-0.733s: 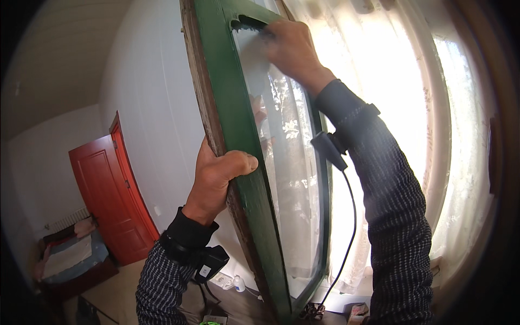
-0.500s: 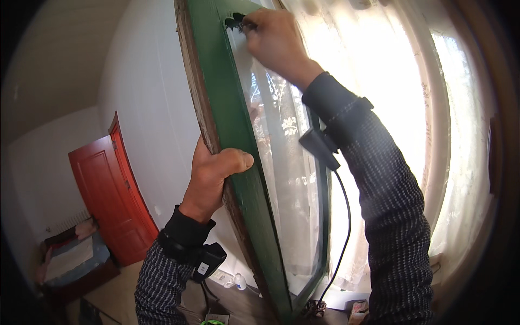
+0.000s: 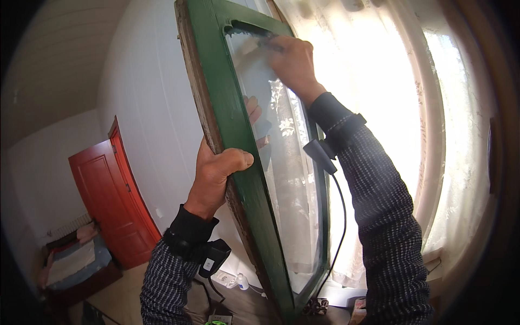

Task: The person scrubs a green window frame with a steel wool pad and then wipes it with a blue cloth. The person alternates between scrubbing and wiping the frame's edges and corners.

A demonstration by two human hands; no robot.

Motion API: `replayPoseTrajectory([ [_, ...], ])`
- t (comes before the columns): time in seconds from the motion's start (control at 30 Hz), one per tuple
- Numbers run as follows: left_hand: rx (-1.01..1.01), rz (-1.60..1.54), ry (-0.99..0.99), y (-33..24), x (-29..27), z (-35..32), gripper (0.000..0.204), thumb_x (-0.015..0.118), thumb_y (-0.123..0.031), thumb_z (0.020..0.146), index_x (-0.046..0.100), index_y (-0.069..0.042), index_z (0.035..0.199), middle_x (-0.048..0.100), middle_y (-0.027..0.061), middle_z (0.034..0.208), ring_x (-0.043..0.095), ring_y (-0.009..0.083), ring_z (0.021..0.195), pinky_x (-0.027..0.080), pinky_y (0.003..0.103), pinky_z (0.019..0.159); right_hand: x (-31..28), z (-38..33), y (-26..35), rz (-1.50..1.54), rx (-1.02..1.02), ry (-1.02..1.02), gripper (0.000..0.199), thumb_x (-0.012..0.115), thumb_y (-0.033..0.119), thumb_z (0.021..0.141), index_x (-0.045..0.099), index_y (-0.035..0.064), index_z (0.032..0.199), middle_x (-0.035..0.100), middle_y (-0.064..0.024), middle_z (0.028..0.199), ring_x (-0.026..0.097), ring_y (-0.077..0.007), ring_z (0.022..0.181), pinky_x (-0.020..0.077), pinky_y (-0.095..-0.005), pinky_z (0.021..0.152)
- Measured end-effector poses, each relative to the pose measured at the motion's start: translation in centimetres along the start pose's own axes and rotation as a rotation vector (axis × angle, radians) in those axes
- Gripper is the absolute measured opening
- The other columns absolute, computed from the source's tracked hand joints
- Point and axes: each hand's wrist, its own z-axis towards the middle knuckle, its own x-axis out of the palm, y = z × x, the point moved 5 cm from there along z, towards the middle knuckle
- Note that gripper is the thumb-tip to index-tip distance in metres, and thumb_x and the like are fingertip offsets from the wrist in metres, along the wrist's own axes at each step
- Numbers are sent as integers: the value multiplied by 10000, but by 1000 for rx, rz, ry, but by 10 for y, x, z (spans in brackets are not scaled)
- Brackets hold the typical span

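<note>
A green-painted wooden window sash (image 3: 248, 179) with a glass pane (image 3: 284, 179) stands open in front of me, its outer edge bare and worn. My left hand (image 3: 216, 170) is wrapped round that edge, thumb on the green face. Up at the top of the pane, my right hand (image 3: 295, 62) is closed with its fingers against the glass, just under the top rail. A dark piece shows at its fingertips, too small and blurred to name. Dark, ragged marks line the upper left corner of the glass. Finger reflections appear in the pane.
White lace curtains (image 3: 363, 108) hang right of the sash. A cable (image 3: 344, 216) trails down from a black device (image 3: 320, 156) at my right wrist. Below stand a small white bottle (image 3: 242, 281) and other small items. Far left are a red door (image 3: 108, 200) and a bed (image 3: 73, 265).
My right hand has moved right and slightly down from the pane's upper left corner, along the top rail. My left hand keeps its hold on the sash.
</note>
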Motion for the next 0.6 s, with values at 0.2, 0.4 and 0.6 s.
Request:
replayPoseTrajectory([
  [0.2,-111,36,-80,2,-3,0,933,576,-96,871,215,14,1724,319,259,1764,278,398,1663,385,613,1293,-2,-3,13,13,-256,-113,229,700,76,854,822,42,1045,794,-179,1032,751,-392,999,601,-459,933],
  [0.4,-46,-23,-34,-1,1,1,955,582,-91,847,217,20,1722,320,253,1766,266,393,1669,366,618,1302,6,-4,-8,-28,212,70,210,731,112,895,817,25,1067,806,-176,1064,760,-372,1001,596,-452,950],
  [0.6,-51,-47,-59,0,1,1,948,571,-97,839,231,23,1716,334,252,1757,274,393,1667,360,615,1305,3,-3,0,122,-198,-98,199,682,29,824,799,28,986,781,-192,970,722,-406,971,569,-498,909],
])
